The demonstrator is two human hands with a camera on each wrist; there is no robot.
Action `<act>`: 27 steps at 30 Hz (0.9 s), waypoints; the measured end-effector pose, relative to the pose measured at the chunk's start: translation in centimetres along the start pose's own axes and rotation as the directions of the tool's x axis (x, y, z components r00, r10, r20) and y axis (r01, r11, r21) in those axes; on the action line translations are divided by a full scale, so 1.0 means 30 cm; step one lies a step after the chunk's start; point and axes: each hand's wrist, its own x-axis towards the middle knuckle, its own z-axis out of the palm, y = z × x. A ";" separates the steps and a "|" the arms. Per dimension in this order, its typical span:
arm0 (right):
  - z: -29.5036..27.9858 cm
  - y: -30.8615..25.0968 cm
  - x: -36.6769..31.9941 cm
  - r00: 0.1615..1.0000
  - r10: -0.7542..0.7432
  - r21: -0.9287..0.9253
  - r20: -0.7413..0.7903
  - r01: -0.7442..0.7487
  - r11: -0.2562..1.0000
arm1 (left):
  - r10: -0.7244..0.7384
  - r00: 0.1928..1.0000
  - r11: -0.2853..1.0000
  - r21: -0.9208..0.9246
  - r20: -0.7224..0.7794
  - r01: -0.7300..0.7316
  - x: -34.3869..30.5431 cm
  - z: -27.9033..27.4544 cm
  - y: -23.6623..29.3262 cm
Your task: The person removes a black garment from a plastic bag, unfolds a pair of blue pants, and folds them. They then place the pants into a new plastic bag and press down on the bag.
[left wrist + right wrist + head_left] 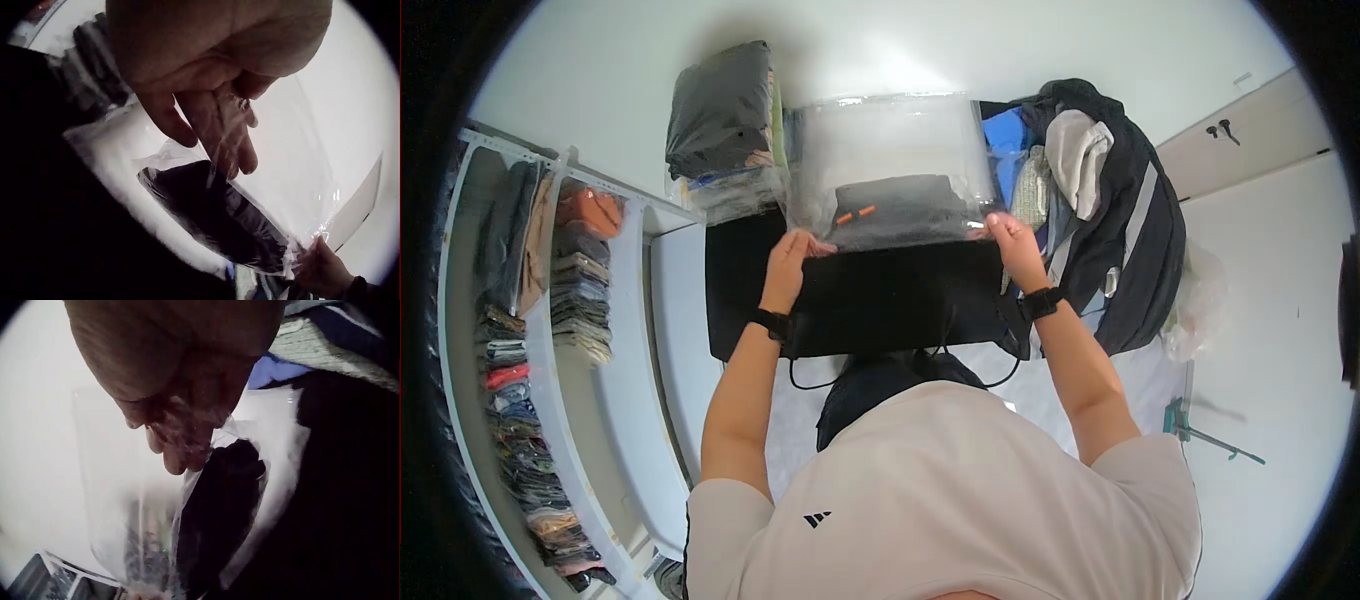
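A clear plastic bag (890, 140) is stretched between both hands over the black table. Inside its near end lies a dark folded garment (920, 200), with two short orange marks showing. The left hand (793, 262) grips the bag's near left corner; in the left wrist view, film covers some of the left fingers (234, 147). At the opposite near corner, the right hand (1017, 250) pinches the bag between thumb and fingers. The right wrist view shows the right fingers (178, 447) under shiny film, close beside the dark garment (215, 506).
A stack of bagged dark clothes (720, 115) stands at the table's back left. Loose clothes, including a black jacket (1145, 250), are heaped on the right. Shelves of folded garments (580, 280) line the left side. The black tabletop (880, 305) has its near edge by the person.
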 end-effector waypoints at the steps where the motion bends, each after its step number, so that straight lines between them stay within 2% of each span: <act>1: -0.003 0.037 -0.029 0.998 0.055 -0.020 0.024 -0.054 0.998 | -0.061 0.998 0.998 0.013 0.021 0.060 -0.030 0.001 -0.053; 3: -0.004 0.135 -0.091 0.991 0.126 -0.042 0.047 -0.124 0.991 | -0.137 0.990 0.990 0.024 0.045 0.136 -0.094 0.009 -0.163; 5: 0.003 0.255 -0.152 0.958 0.271 -0.105 0.097 -0.261 0.960 | -0.333 0.937 0.940 -0.040 0.107 0.339 -0.157 0.016 -0.264; 6: 0.011 0.280 -0.177 0.936 0.330 -0.092 0.122 -0.321 0.943 | -0.392 0.914 0.918 -0.020 0.106 0.396 -0.178 0.025 -0.302; 7: 0.014 0.327 -0.198 0.933 0.338 -0.093 0.123 -0.328 0.940 | -0.400 0.911 0.915 -0.021 0.106 0.404 -0.192 0.032 -0.341; 9: 0.022 0.393 -0.226 0.907 0.408 -0.032 0.103 -0.407 0.913 | -0.476 0.877 0.866 -0.138 0.064 0.480 -0.209 0.049 -0.391; 10: 0.027 0.413 -0.233 0.913 0.399 0.038 0.080 -0.403 0.914 | -0.494 0.869 0.857 -0.161 0.016 0.490 -0.208 0.058 -0.404; 14: 0.039 0.475 -0.211 0.873 0.487 0.066 -0.022 -0.485 0.872 | -0.531 0.847 0.840 -0.155 -0.031 0.520 -0.183 0.083 -0.455; 17: 0.054 0.399 -0.197 0.829 0.553 0.032 -0.082 -0.552 0.833 | -0.566 0.821 0.819 -0.155 -0.072 0.552 -0.170 0.090 -0.498; 19: 0.043 0.400 -0.186 0.852 0.477 -0.081 -0.216 -0.503 0.861 | -0.574 0.815 0.818 -0.093 -0.077 0.567 -0.162 0.085 -0.514; 20: 0.046 0.403 -0.182 0.868 0.230 -0.373 -0.441 -0.410 0.832 | -0.576 0.814 0.817 -0.093 -0.076 0.569 -0.159 0.084 -0.523; 21: 0.057 0.358 -0.179 0.867 0.233 -0.373 -0.440 -0.412 0.831 | -0.580 0.811 0.813 -0.102 -0.076 0.573 -0.160 0.081 -0.535; 22: 0.081 0.259 -0.171 0.948 -0.016 -0.594 -0.318 -0.186 0.782 | -0.585 0.807 0.809 -0.111 -0.077 0.577 -0.162 0.080 -0.543; 23: 0.116 0.195 -0.169 0.960 -0.241 -0.758 -0.139 0.053 0.651 | -0.589 0.805 0.807 -0.111 -0.077 0.580 -0.166 0.083 -0.541; 24: 0.166 0.179 -0.168 0.977 -0.209 -0.736 0.051 0.178 0.653 | -0.600 0.794 0.799 -0.125 -0.096 0.589 -0.165 0.088 -0.531; 25: 0.211 0.175 -0.161 0.954 -0.178 -0.690 0.240 0.297 0.660 | -0.611 0.784 0.791 -0.138 -0.115 0.596 -0.162 0.093 -0.528; 26: 0.245 0.177 -0.151 0.955 -0.179 -0.690 0.238 0.296 0.661 | -0.610 0.784 0.792 -0.136 -0.114 0.596 -0.159 0.097 -0.524; 27: 0.278 0.200 -0.143 0.914 -0.236 -0.749 0.331 0.406 0.523 | -0.616 0.780 0.786 -0.161 -0.114 0.597 -0.158 0.098 -0.517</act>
